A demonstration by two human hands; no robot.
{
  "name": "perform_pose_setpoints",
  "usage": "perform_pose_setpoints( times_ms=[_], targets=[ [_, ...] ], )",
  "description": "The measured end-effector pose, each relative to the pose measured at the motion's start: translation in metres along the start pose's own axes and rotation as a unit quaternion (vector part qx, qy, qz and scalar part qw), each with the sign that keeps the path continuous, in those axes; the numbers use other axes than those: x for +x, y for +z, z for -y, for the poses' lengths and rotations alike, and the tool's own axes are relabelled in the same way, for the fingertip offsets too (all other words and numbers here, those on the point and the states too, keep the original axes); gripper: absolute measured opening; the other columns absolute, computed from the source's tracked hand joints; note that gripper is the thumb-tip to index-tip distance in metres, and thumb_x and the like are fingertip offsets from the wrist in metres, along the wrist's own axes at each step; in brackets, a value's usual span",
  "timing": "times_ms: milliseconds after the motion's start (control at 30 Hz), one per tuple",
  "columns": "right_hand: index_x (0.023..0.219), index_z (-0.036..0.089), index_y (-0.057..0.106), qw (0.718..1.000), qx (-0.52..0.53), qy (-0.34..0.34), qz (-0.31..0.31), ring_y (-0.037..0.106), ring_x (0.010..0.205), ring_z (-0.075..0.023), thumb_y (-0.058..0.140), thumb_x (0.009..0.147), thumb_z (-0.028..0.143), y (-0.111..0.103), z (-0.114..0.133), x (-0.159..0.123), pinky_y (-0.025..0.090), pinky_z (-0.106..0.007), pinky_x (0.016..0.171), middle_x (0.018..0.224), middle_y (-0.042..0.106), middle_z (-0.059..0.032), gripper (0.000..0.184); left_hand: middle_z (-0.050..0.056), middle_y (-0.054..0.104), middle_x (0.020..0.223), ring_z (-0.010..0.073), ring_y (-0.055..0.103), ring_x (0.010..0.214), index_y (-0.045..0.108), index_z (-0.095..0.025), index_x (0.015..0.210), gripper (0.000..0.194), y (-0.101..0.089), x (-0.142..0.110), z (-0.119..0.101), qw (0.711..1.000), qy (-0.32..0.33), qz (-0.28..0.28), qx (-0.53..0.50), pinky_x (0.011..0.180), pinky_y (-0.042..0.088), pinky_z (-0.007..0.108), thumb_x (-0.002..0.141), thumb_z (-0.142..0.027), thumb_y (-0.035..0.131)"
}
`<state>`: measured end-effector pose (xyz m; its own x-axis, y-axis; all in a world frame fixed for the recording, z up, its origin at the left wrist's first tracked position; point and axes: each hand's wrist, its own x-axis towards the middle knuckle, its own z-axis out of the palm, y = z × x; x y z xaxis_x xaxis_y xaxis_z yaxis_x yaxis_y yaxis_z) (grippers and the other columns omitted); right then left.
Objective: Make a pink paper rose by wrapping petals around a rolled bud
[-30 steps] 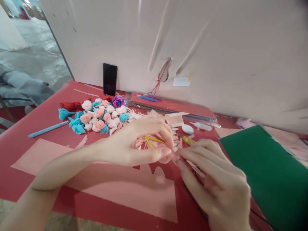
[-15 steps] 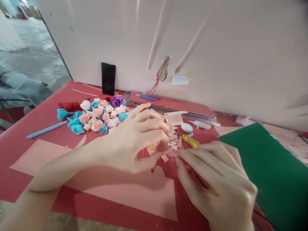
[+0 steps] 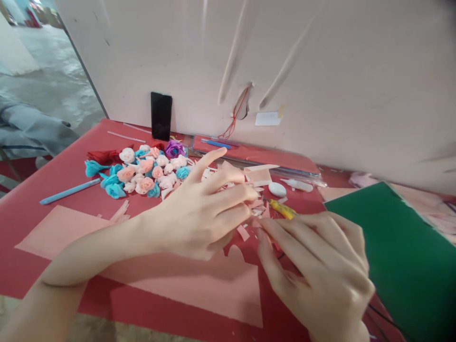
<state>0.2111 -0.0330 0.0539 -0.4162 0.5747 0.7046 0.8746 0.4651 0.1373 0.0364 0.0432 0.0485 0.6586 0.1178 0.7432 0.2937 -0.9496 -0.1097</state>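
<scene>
Pink paper (image 3: 256,222) is poking from the right hand (image 3: 320,270)'s pinch, beside the left hand (image 3: 199,213), whose curling fingers are hiding any grip; it's looking light, soft, tearable, probably wanting edge-holding.

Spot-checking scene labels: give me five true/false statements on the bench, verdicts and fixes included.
1. The black rectangular phone stands against the pale wall panel. True.
2. The flat green sheet is left of both hands. False: the flat green sheet lies to the right of the right hand.
3. The right hand's fingers pinch a small piece of pink paper. True.
4. The yellow tool is in the left hand. False: the yellow tool lies on the red tabletop.
5. A purple paper rose lies among the flowers. True.
</scene>
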Motion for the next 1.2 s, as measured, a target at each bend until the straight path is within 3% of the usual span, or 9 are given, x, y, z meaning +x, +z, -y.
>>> perform_pose_setpoints(
  times_ms=[167,400,533,733,1200],
  targets=[
    [0.078,0.022,0.058,1.0,0.014,0.014,0.001,0.052,0.055,-0.0179,0.056,0.074,0.01,-0.001,-0.001,0.001,0.037,-0.037,0.065,0.056,0.064,0.0018,0.012,0.003,0.067,0.093,0.0225,0.059,0.091,0.058,-0.014,0.081,0.015,-0.005,0.001,0.003,0.999,0.038,0.002,-0.012,0.106,0.031,0.052,0.072,-0.017,0.047],
    [0.081,0.022,0.059,0.997,0.061,0.038,-0.016,0.052,0.058,-0.0175,0.059,0.072,0.006,-0.005,0.0,-0.002,0.04,-0.038,0.065,0.062,0.065,0.0006,0.018,0.004,0.066,0.097,0.0205,0.055,0.097,0.051,-0.018,0.087,0.017,-0.004,0.001,-0.007,0.993,-0.08,-0.005,-0.087,0.108,0.028,0.051,0.075,-0.029,0.053],
    [0.08,0.021,0.06,0.991,0.11,0.057,-0.051,0.052,0.057,-0.0156,0.062,0.069,0.002,-0.006,0.005,-0.003,0.041,-0.037,0.061,0.063,0.065,0.0011,0.022,0.007,0.066,0.095,0.0216,0.056,0.096,0.05,-0.015,0.096,0.025,0.005,0.001,-0.008,0.99,-0.096,-0.023,-0.103,0.106,0.03,0.05,0.074,-0.025,0.054],
    [0.079,0.019,0.062,0.985,0.146,0.063,-0.065,0.052,0.057,-0.0148,0.063,0.067,0.0,-0.006,0.007,-0.003,0.042,-0.036,0.059,0.063,0.064,0.0004,0.023,0.009,0.065,0.089,0.0205,0.055,0.088,0.048,-0.011,0.101,0.032,0.01,0.002,-0.004,0.981,-0.06,-0.058,-0.173,0.089,0.046,0.04,0.069,-0.013,0.048],
    [0.078,0.018,0.059,0.989,0.125,0.029,-0.068,0.049,0.057,-0.0147,0.061,0.069,0.001,-0.005,0.009,0.0,0.041,-0.036,0.058,0.061,0.063,-0.0008,0.02,0.009,0.067,0.076,0.0194,0.056,0.08,0.053,-0.007,0.098,0.022,0.017,0.004,-0.01,0.977,-0.036,-0.106,-0.181,0.079,0.049,0.034,0.08,-0.016,0.045]
  ],
)
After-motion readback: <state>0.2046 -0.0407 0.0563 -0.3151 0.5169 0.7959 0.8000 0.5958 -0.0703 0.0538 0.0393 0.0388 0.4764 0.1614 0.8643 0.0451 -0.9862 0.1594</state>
